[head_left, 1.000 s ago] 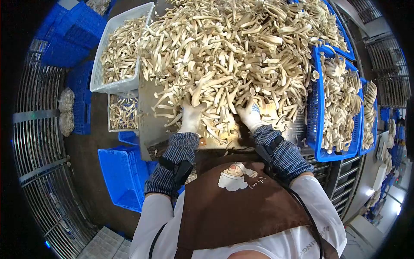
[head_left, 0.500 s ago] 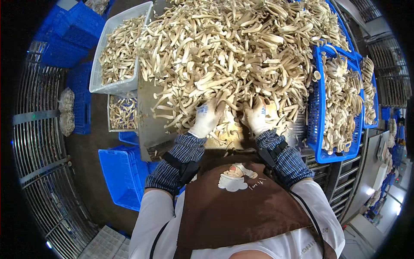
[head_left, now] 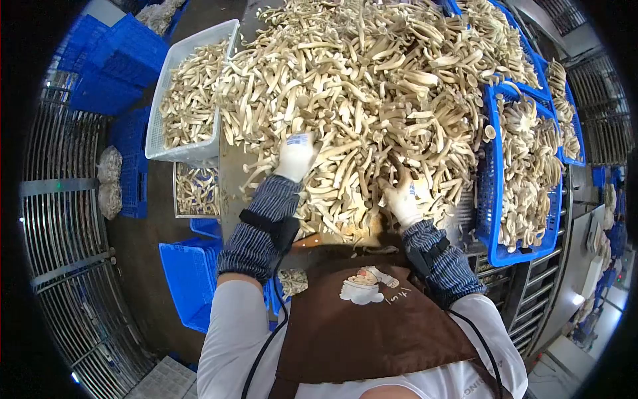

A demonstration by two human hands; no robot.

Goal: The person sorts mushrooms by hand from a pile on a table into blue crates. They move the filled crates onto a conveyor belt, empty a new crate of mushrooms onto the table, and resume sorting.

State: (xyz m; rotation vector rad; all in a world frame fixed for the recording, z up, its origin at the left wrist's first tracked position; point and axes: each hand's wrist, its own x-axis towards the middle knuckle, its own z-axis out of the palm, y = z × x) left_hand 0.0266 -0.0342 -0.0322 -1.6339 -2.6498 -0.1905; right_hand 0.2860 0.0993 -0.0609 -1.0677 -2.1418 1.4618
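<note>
A large heap of pale, long-stemmed mushrooms point(head_left: 345, 86) covers the metal table. My left hand point(head_left: 296, 158), in a white glove with soiled fingertips, lies at the heap's left front side, its fingers bent down among the stems and partly hidden. Closer to the table's front, my right hand point(head_left: 401, 199) wears a matching glove. Its thumb and fingers are spread apart against the mushrooms, with no stem visibly gripped between them. A brown handle with pale rivets point(head_left: 309, 241) rests at the front edge, below my left hand.
To the left stands a white crate point(head_left: 154, 136) of mushrooms, with a smaller mushroom-filled tray point(head_left: 197, 217) below it. A blue basket point(head_left: 492, 199) of clustered mushrooms sits at the right. Near the floor at left is a blue crate point(head_left: 183, 286).
My left hand has moved left and away from me across the heap. My right hand has shifted slightly toward me. The brown handle and a mushroom-filled container below have come into view.
</note>
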